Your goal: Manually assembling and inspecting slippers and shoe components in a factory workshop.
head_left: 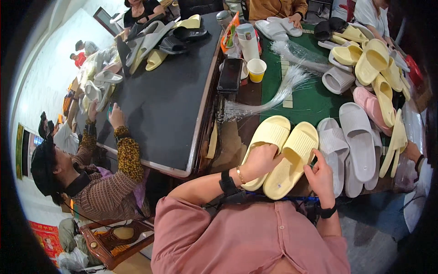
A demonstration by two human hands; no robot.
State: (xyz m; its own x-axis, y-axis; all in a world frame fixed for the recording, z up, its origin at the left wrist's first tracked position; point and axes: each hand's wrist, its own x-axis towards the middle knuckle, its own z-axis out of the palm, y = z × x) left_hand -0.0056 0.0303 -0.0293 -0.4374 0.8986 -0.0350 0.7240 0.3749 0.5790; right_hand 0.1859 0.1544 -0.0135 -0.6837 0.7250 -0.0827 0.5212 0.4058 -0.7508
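A pair of pale yellow slides lies before me at the table's near edge: the left slide [270,129] and the right slide [301,137], both with ribbed straps and toes pointing away. My left hand [261,160] reaches into the left slide below its strap. Its thumb points toward the right slide, while its other fingers are mostly hidden, closed against the slide. Beside the right slide's outer edge is my right hand [320,176], thumb and forefinger apart near the strap's end, with nothing visible between them.
Grey slides [358,137] lie right of the pair; a heap of yellow, grey and pink slides [372,61] stands beyond. Clear plastic strands [273,98], a paper cup [257,71] and a phone [230,75] lie ahead. A co-worker [105,187] sits left at a dark table [164,100].
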